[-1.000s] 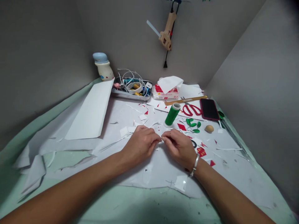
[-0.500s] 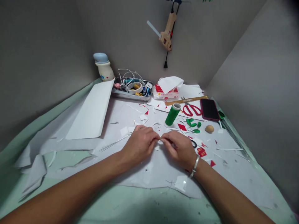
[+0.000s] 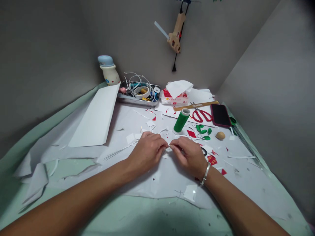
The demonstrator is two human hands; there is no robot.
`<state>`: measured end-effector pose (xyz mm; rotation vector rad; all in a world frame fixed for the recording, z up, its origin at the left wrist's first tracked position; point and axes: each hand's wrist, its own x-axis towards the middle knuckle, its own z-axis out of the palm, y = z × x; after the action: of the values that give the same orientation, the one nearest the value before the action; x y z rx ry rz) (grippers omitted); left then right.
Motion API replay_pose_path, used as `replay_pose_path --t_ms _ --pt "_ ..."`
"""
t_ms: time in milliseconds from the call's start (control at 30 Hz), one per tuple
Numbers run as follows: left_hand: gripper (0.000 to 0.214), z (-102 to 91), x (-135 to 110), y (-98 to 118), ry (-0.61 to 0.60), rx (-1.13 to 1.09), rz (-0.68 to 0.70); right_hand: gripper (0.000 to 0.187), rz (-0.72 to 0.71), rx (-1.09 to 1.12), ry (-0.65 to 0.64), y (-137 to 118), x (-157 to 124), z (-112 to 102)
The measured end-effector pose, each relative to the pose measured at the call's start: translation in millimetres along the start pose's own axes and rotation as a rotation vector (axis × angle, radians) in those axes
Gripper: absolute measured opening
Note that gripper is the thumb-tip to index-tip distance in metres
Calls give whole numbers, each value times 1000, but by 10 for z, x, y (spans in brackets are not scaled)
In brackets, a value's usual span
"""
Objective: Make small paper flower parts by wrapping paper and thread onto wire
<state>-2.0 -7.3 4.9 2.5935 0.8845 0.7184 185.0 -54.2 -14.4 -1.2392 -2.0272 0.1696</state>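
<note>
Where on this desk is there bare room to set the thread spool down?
The mint-green sheet is mostly bare between your forearms, below the torn edge of the white paper. It's crowded beyond your right hand, around the green thread spool, red-handled scissors and phone.

A glue gun [image 3: 174, 36] hangs on the grey wall [image 3: 137, 39]. Below it sit a cream bottle [image 3: 109, 74], a steel tray [image 3: 137, 103] of white cables [image 3: 137, 80], and a tissue pack [image 3: 173, 99]. Red scissors [image 3: 201, 115] lie just beside a phone [image 3: 220, 115], and a spool of green thread [image 3: 181, 120] stands upright nearby.
</note>
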Motion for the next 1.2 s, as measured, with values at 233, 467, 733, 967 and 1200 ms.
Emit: replay_pose_path --t_ms 233,467,733,967,1200 --pt "16 -45 25 0 76 -54 -71 13 30 -15 -60 3 -15 32" --pt "18 8 3 -2 -44 -3 12 13 -14 -8 7 -1 -16 6" --pt "16 -33 27 -37 99 -68 -70 12 -23 -10 -70 -20 -13 27" --pt "17 18 10 -7 -21 -54 45 12 45 37 53 24 -10 6" --pt "14 -25 28 -27 99 -71 -80 13 -47 -38 -59 -18 -28 19"
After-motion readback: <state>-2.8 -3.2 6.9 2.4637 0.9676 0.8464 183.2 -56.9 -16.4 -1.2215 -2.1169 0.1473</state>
